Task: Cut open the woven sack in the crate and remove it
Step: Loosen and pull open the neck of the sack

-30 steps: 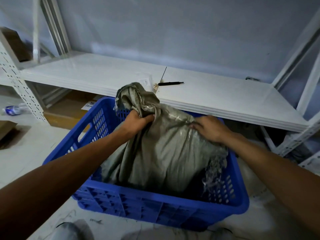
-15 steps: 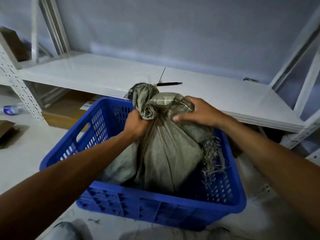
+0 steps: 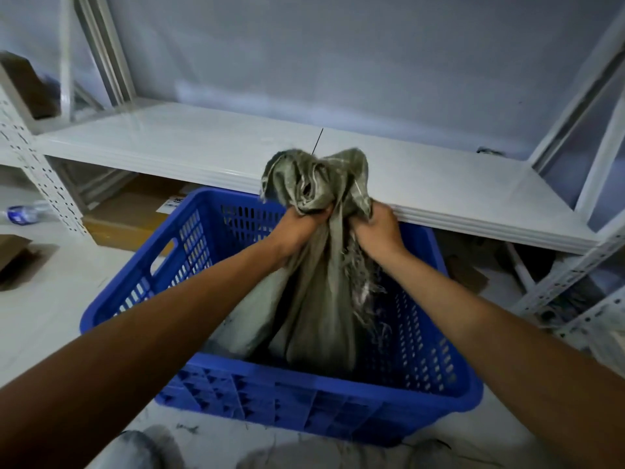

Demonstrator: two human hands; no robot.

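A grey-green woven sack [image 3: 318, 299] hangs bunched and stretched upward out of a blue plastic crate [image 3: 304, 404] on the floor. My left hand [image 3: 301, 228] and my right hand [image 3: 380, 228] grip the sack side by side near its top, above the crate's far rim. The gathered top of the sack bulges above both fists. Frayed threads trail down the sack's right side. Its lower end still rests inside the crate.
A white metal shelf [image 3: 456, 198] runs just behind the crate at hand height, with perforated uprights at left and right. Cardboard boxes [image 3: 135, 214] lie under the shelf. A plastic bottle [image 3: 23, 213] lies on the floor at far left.
Both hands have gathered the sack's top together and pulled it higher. My right hand shifted from lying on the sack to fisting it beside my left.
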